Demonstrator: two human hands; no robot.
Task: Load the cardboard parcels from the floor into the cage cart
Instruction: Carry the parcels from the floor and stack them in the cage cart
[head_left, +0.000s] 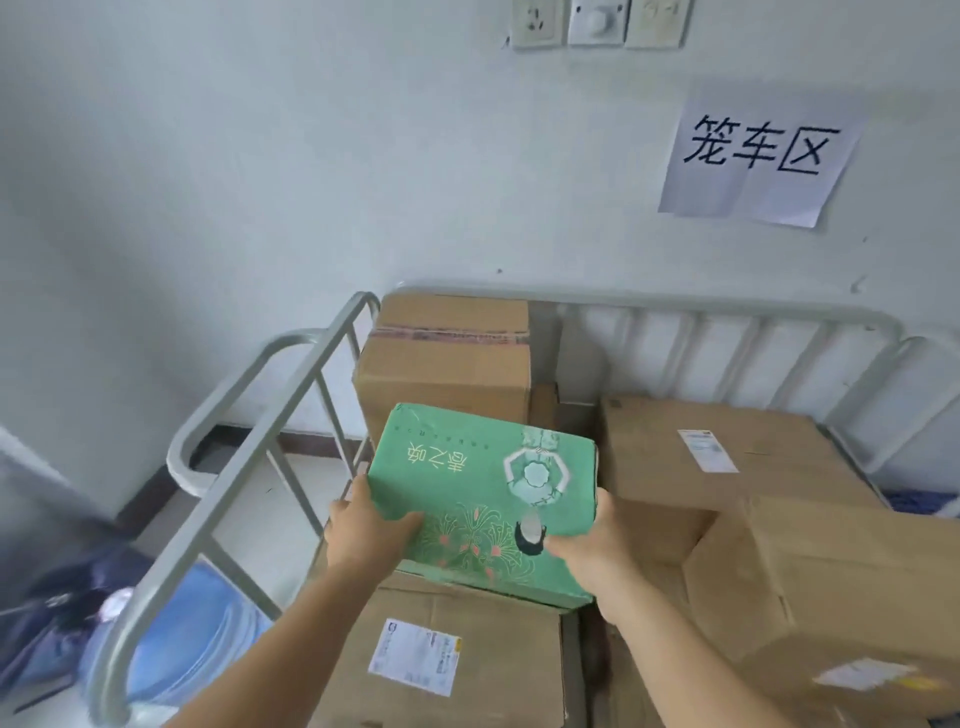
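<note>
Pale wall behind, a paper sign with printed characters upper right, sockets above. The cage cart stands against that wall; its grey rail runs along the back edge and down the left side.

Cart already carries several brown parcels: a tall taped box in the back left corner, a wide labelled box toward the back right, a big box at the right edge, and a labelled box at the near edge.

You hold the green printed box above that near box, inside the rails. Your left hand clamps its near left corner, thumb on top. Your right hand grips the near right side, fingers curled round the edge. Both grips sit on the near end only; the far end is unsupported.

Risks, as judged from here:
- Far end may dip, since both hands are at one end. It could then strike the tall taped box.
- The green box hangs over the gap between the near box and the big box. If set down off-centre, it may tilt into that gap.
- The boxes' tops sit at different heights, so a flat seat is uncertain.
- Your left forearm passes close to the left rail; a sideways swing may knock it.

Whether the green box already touches the box beneath, I cannot tell.
</note>
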